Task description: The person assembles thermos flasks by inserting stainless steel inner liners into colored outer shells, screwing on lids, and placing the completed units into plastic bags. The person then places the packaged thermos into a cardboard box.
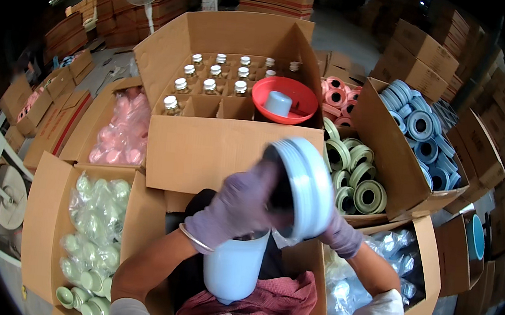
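Between my gloved hands is a light blue, round, ribbed collar-like piece (307, 187), tipped on its side, with a dark opening facing left. My left hand (237, 201), in a purple-grey glove with a pale bangle at the wrist, grips the piece at that opening; its fingertips are blurred. Mostly hidden behind the piece, my right hand (342, 234) holds its right side. Just below my left hand, a light blue tub (233, 268) rests upright at my lap on a dark red cloth (256, 307). The tub's mouth is partly covered by my hand.
Ahead stands an open carton (228, 155) with silver-capped glass bottles (209, 85) in dividers and a red bowl (296, 118) holding a blue cup (278, 103). Cartons of green collars (370, 196), blue collars (420, 125), bagged pink cups (123, 124) and bagged green cups (98, 215) surround me.
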Available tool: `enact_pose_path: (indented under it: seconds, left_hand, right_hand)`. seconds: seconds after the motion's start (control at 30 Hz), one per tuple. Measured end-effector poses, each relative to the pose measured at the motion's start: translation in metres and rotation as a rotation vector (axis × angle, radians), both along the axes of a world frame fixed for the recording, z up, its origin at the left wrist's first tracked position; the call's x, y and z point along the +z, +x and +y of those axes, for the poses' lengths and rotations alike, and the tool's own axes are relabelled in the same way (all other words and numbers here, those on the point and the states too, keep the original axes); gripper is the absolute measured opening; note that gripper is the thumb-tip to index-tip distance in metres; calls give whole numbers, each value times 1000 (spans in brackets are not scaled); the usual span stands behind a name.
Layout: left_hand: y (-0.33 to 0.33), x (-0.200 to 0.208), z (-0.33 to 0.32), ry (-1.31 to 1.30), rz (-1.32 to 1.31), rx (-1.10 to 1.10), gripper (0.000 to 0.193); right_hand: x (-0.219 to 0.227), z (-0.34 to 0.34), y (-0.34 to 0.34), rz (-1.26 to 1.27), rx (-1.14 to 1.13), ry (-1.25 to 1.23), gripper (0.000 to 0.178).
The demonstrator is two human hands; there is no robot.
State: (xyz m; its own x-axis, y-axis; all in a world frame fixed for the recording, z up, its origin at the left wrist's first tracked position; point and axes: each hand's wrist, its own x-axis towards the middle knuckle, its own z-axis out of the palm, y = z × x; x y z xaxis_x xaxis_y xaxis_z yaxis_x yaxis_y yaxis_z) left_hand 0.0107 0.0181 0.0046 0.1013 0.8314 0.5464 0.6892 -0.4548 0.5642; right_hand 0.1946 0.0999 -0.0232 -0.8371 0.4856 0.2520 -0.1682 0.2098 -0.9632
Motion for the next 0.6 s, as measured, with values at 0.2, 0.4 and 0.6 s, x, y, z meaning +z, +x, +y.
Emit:
enact_pose_path:
  seconds: [0.2,0.4,0.6]
  left_hand:
    - [-18,-10,10,-220,-490,41,62]
    - [-28,-7,22,185,511,-90,41]
    - [-42,-15,-2,334,-157,161,45]
  right_hand:
    - [7,-15,-21,131,-363,1030,89]
    - [7,20,-19,95,-440,-1,57]
    - [1,37,-32,158,-224,-210,59]
